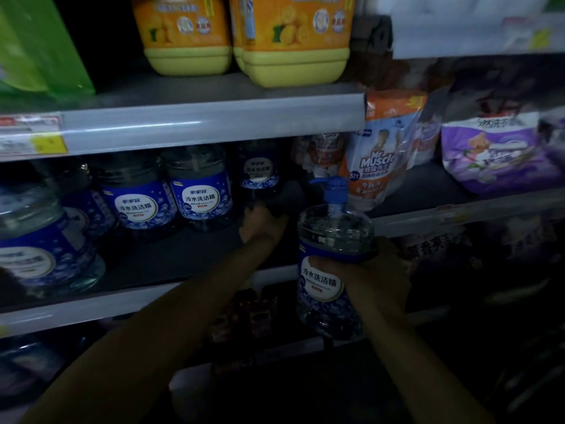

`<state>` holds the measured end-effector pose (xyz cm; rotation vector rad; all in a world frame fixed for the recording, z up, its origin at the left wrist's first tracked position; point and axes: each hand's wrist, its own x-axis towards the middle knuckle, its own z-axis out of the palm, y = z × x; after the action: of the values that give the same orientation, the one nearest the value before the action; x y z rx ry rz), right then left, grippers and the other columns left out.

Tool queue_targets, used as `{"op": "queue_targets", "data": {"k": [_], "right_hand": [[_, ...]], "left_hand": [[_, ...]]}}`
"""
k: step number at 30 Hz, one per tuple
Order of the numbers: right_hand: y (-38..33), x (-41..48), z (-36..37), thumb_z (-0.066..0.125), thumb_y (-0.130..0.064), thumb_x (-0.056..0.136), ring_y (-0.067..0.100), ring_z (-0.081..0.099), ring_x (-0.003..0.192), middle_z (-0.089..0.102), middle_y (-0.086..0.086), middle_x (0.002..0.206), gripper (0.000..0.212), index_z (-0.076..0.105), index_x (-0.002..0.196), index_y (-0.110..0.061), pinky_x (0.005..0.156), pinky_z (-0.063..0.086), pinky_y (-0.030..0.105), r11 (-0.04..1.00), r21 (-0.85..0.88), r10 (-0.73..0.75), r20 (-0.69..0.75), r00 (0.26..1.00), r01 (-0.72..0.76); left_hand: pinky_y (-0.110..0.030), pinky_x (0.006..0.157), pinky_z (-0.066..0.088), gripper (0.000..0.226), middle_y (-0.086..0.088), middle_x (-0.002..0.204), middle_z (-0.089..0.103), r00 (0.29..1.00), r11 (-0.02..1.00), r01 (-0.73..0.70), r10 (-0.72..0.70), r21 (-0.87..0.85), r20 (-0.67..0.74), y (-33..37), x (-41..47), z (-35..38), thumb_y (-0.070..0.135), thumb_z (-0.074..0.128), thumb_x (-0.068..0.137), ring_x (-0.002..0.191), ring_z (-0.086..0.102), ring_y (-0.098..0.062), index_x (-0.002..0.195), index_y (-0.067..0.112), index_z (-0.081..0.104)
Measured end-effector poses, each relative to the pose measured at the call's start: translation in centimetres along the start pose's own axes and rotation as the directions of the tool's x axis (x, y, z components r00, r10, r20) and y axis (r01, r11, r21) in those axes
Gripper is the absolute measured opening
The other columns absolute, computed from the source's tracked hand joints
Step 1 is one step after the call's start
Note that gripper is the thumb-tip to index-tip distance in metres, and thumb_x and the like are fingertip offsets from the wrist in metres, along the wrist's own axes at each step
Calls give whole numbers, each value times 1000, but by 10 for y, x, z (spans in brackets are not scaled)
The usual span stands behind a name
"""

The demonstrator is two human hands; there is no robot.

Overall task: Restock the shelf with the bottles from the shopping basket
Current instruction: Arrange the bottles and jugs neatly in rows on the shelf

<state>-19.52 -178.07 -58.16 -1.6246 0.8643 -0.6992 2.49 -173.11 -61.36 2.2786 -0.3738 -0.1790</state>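
Note:
In front of the middle shelf (pixel 183 296) my right hand (pixel 376 280) grips a clear pump bottle (pixel 331 240) with a blue label and blue pump, held upright just off the shelf edge. My left hand (pixel 263 224) reaches deep into the same shelf, and its fingers curl around the base of a blue-labelled bottle (pixel 260 171) standing at the back. Further left stand several matching bottles: one in the row (pixel 198 191) and a near one (pixel 39 246). No shopping basket is in view.
The shelf above carries yellow-orange detergent jugs (pixel 293 41). Orange Mr Muscle refill pouches (pixel 376 160) and purple packs (pixel 495 154) fill the shelf to the right. Bare shelf floor (pixel 189 255) lies between the bottle row and my left arm. The lower shelves are dark.

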Motion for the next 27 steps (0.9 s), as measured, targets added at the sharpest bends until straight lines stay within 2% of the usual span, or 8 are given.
{"op": "queue_targets", "data": {"k": [4, 9, 12, 15, 17, 21, 25, 27], "right_hand": [[-5, -7, -3, 98, -51, 48, 13, 70, 98, 73, -7, 116, 86, 67, 123, -24, 77, 57, 28, 999, -35, -38, 5, 999, 39], [-9, -13, -3, 98, -53, 44, 16, 70, 96, 71, -9, 107, 85, 66, 117, -24, 83, 60, 37, 998, -57, -1, -10, 1000, 0], [-13, -15, -9, 100, -45, 47, 7, 70, 90, 72, -12, 104, 76, 69, 114, -26, 77, 59, 29, 1000, -19, 12, 14, 1000, -12], [-16, -16, -13, 100, -37, 52, 4, 69, 91, 73, -11, 107, 70, 71, 115, -27, 77, 58, 26, 1000, 15, -1, 56, 998, 0], [-20, -18, -13, 100, -34, 52, 9, 72, 93, 74, -12, 103, 61, 72, 107, -29, 82, 60, 34, 1000, 29, 2, 52, 999, -3], [-24, -20, -9, 100, -31, 54, 5, 73, 82, 75, -20, 85, 44, 71, 86, -40, 74, 59, 32, 999, 18, -43, 89, 995, 42], [-28, -19, 3, 101, -33, 50, 9, 72, 93, 74, -15, 100, 63, 69, 105, -33, 81, 60, 37, 997, 50, -61, 109, 992, 56], [-31, -20, 9, 100, -32, 51, 10, 71, 98, 73, -11, 110, 76, 66, 119, -28, 79, 60, 31, 995, 68, -79, 120, 990, 71]], "left_hand": [[-29, 95, 49, 52, -9, 133, 65, 970, 985, -125, 147, -123, 193, 0, -22, -26, 35, 68, 89, 120, 61, -27, 136, 12, 61], [-33, 103, 50, 29, -3, 128, 68, 939, 895, -58, 199, -442, 279, 11, -72, -68, 36, 62, 100, 114, 63, -17, 121, 18, 69], [-41, 100, 55, 38, 1, 118, 75, 903, 813, 96, 171, -574, 394, 8, -96, -84, 57, 57, 96, 109, 71, -20, 113, 27, 72], [-45, 105, 52, 62, 4, 124, 73, 846, 796, 111, 238, -595, 476, -1, -109, -88, 72, 69, 79, 116, 69, -19, 125, 29, 70], [-42, 103, 54, 59, 3, 125, 73, 813, 774, 107, 293, -625, 502, -6, -115, -86, 61, 75, 79, 118, 68, -19, 127, 28, 69], [-28, 95, 56, 51, 3, 124, 73, 799, 747, 68, 356, -661, 485, -6, -121, -89, 44, 71, 84, 116, 69, -14, 130, 22, 66], [-24, 85, 56, 33, 0, 115, 76, 823, 738, 45, 355, -673, 444, -2, -119, -100, 34, 70, 91, 109, 72, -16, 120, 17, 70], [-24, 87, 57, 28, 1, 115, 76, 833, 736, 12, 367, -677, 414, -3, -117, -106, 29, 69, 94, 109, 72, -15, 120, 17, 70]]}}
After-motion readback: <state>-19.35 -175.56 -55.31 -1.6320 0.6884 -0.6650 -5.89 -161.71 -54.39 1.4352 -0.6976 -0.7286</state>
